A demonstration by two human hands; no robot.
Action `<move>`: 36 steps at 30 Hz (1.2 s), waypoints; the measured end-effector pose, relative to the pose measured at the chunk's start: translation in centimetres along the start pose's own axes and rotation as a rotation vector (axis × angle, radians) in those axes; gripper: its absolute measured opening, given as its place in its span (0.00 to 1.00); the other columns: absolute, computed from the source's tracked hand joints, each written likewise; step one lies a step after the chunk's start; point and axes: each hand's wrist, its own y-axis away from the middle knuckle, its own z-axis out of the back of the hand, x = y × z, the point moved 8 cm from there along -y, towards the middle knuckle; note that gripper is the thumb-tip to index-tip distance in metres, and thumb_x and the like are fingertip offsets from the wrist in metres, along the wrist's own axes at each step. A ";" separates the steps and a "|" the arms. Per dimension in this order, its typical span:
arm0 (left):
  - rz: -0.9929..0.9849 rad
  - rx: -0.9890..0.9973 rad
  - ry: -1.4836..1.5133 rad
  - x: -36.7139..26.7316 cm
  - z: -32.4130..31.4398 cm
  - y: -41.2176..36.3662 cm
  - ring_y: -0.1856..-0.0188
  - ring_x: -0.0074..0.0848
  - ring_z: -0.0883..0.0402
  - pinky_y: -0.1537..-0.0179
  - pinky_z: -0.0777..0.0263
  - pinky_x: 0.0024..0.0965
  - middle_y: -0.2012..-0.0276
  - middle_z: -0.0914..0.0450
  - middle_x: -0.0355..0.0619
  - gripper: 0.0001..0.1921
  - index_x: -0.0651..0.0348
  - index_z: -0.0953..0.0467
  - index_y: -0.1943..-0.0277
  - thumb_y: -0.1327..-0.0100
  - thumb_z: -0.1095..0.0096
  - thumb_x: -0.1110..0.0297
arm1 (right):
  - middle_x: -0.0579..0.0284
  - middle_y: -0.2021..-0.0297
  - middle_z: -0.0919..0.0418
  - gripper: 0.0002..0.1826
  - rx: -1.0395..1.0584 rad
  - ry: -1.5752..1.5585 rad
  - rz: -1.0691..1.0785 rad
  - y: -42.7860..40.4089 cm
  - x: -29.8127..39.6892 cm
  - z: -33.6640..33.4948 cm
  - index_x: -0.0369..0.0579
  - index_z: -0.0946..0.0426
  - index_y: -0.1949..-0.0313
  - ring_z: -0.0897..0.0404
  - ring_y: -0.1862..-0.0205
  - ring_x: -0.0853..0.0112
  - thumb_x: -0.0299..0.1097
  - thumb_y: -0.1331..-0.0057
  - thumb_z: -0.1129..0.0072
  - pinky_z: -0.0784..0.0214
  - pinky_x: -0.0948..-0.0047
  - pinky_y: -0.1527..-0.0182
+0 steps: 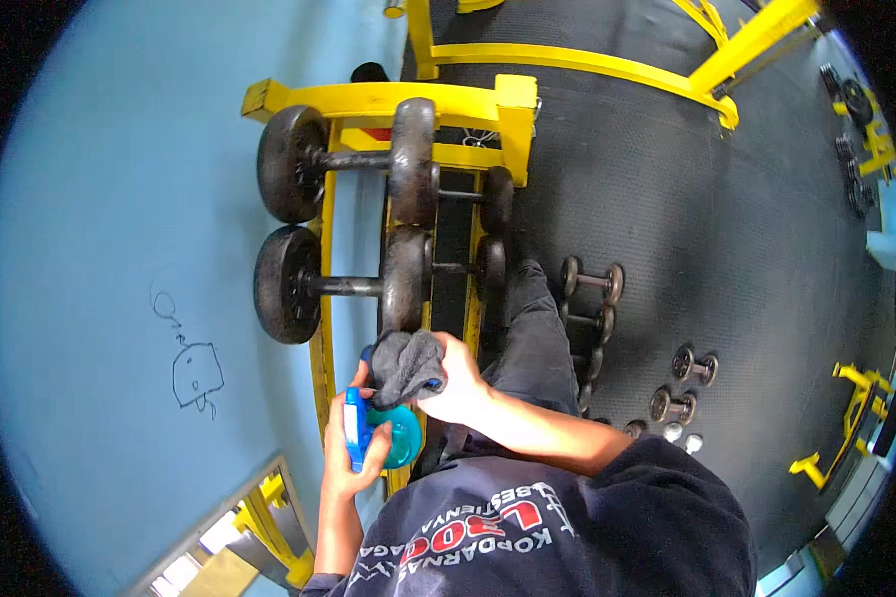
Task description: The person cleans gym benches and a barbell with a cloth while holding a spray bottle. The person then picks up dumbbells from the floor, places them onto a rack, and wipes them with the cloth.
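Note:
My left hand [353, 451] is wrapped around a spray bottle with a blue trigger head [355, 429] and a translucent teal body [405, 440]. In my right hand [459, 384] is a bunched dark grey cloth [407, 366], held right against the sprayer's nozzle end. A small bit of blue shows at the cloth's lower edge. Just beyond the cloth, a large black dumbbell [351, 286] lies across a yellow metal rack [321, 373]. A second large dumbbell [355, 160] rests behind it. Smaller dumbbells [457, 269] sit on the rack's lower level.
A light blue wall [119, 224] with a drawn doodle runs along the left, with a framed mirror [224, 530] low down. Several dumbbells [593, 280] lie on the black rubber floor [642, 209] to the right. Yellow gym frames [567, 56] stand ahead.

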 end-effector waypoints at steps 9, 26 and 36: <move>0.029 -0.020 0.153 0.8 -0.7 1.1 0.35 0.41 0.30 0.39 0.34 0.40 0.32 0.36 0.59 0.25 0.65 0.33 0.43 0.45 0.38 0.70 | 0.42 0.47 0.31 0.14 -0.168 1.882 1.585 6.5 11.9 -10.2 0.38 0.22 0.60 0.33 0.47 0.49 0.35 0.42 0.40 0.40 0.49 0.45; -0.198 0.142 -0.145 -0.8 -4.7 -5.0 0.27 0.62 0.57 0.29 0.54 0.49 0.30 0.57 0.76 0.24 0.68 0.33 0.46 0.46 0.39 0.71 | 0.42 0.59 0.28 0.21 -0.081 2.030 1.281 -0.4 11.9 -7.3 0.36 0.25 0.50 0.27 0.55 0.47 0.40 0.36 0.44 0.33 0.55 0.52; -0.098 0.200 -0.154 0.5 -5.8 -2.5 0.27 0.67 0.61 0.29 0.55 0.52 0.30 0.62 0.79 0.26 0.67 0.32 0.45 0.49 0.37 0.71 | 0.42 0.58 0.23 0.26 -0.084 1.833 0.783 -6.5 15.5 -3.5 0.31 0.26 0.54 0.25 0.52 0.49 0.48 0.32 0.53 0.35 0.61 0.46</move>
